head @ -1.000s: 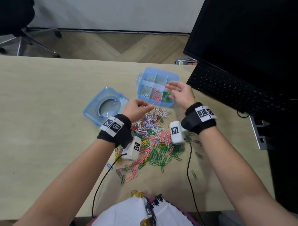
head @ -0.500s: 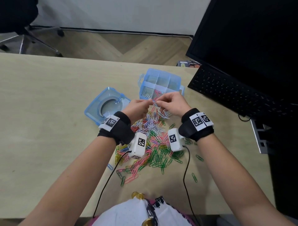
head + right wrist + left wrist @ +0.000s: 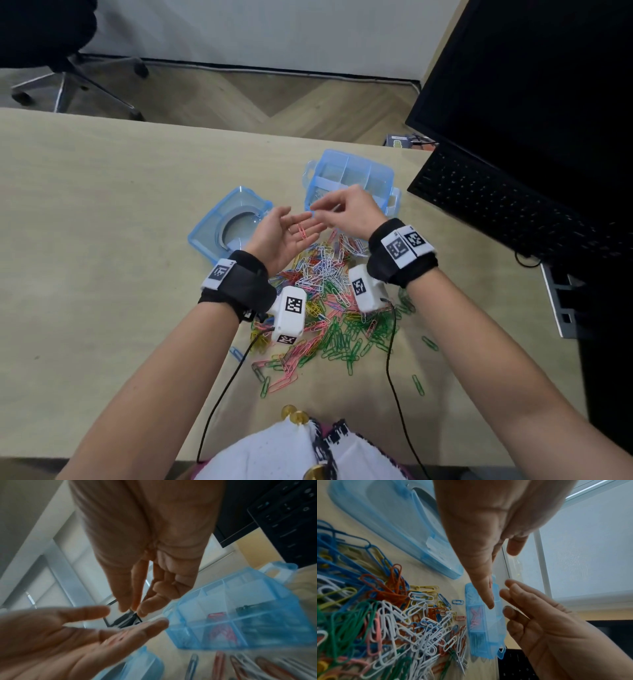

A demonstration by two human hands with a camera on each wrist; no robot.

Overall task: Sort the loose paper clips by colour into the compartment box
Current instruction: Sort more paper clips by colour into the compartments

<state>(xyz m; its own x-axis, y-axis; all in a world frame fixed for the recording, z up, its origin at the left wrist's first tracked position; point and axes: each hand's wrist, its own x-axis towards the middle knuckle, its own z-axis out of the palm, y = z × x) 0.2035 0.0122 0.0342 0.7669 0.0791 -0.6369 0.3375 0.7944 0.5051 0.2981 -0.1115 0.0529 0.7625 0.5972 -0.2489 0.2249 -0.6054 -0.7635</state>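
Above the heap of coloured wire paper clips (image 3: 329, 294) on the pale wooden counter (image 3: 102, 240), you are holding your left hand (image 3: 284, 236) palm-up and released, a red paper clip (image 3: 302, 230) lying on it; your right hand (image 3: 349, 212) is hovering over its fingers, loosely curled, grasping nothing visible. Just behind them, the translucent blue compartment box (image 3: 356, 178) is sitting uncovered.

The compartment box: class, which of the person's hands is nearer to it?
The right. The right hand hovers over the near edge of the compartment box; the left hand, palm up with a pink clip on it, sits beside the box, towards the lid.
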